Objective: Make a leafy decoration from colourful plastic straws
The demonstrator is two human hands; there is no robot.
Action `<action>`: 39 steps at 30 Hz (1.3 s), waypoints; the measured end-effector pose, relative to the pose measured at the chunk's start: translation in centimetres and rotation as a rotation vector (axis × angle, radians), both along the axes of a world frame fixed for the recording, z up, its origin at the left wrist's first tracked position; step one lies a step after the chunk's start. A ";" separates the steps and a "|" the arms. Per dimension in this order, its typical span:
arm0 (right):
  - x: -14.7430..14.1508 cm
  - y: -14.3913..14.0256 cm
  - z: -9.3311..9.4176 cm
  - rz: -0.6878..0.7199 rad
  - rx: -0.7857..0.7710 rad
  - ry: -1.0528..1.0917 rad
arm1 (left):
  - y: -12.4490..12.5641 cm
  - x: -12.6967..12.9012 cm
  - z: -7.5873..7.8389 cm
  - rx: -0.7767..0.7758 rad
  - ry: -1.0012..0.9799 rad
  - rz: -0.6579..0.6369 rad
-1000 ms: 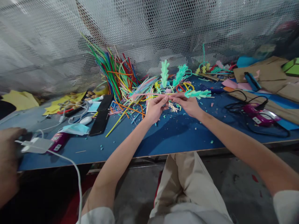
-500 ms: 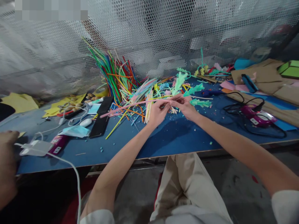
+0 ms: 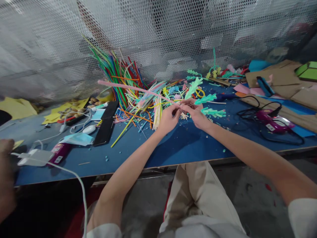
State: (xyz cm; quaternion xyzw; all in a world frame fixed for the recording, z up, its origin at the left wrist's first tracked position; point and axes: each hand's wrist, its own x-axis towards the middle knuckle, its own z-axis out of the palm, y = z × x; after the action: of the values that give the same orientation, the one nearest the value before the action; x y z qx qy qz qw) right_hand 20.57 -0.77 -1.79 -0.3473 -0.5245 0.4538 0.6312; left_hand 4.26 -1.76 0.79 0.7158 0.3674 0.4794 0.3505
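My left hand is closed on a long pink pipe cleaner, whose free end slants up to the left. Close beside it, touching near the fingertips, my right hand is closed too, pinching the pipe cleaner's near end. Green leafy pipe-cleaner sprigs fan out just beyond the right hand; whether its fingers also hold their stems is hidden. Left of my hands lies a bundle of pale cut pipe cleaners. Behind them a dense bunch of coloured pipe cleaners leans against the mesh.
A black phone, a blue face mask and a white charger lie at left on the blue table. Another person's hand is at the left edge. A purple power strip and cardboard lie right.
The pink pipe cleaner's free end has swung upward and a little left, from near the phone to in front of the mesh. Both hands stay together in nearly the same place.
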 end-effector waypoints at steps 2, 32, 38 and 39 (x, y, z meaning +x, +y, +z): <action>0.1 -0.1 0.3 0.042 -0.015 0.001 | 0.4 -0.1 -0.3 -0.113 -0.045 -0.065; 0.1 -0.1 -0.4 -0.076 0.157 -0.062 | 0.5 0.3 -0.5 -0.095 -0.394 -0.027; 1.4 1.1 -0.4 -0.023 0.211 -0.150 | 0.7 -0.4 0.2 -0.282 -0.455 -0.130; 1.6 1.2 -0.3 -0.029 0.222 -0.157 | 0.6 -0.6 0.4 -0.315 -0.439 -0.137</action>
State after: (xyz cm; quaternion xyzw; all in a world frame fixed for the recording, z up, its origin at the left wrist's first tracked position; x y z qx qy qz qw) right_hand 22.14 0.43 -2.12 -0.3174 -0.6140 0.3552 0.6294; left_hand 3.70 -1.14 1.24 0.5546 0.3035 0.5353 0.5602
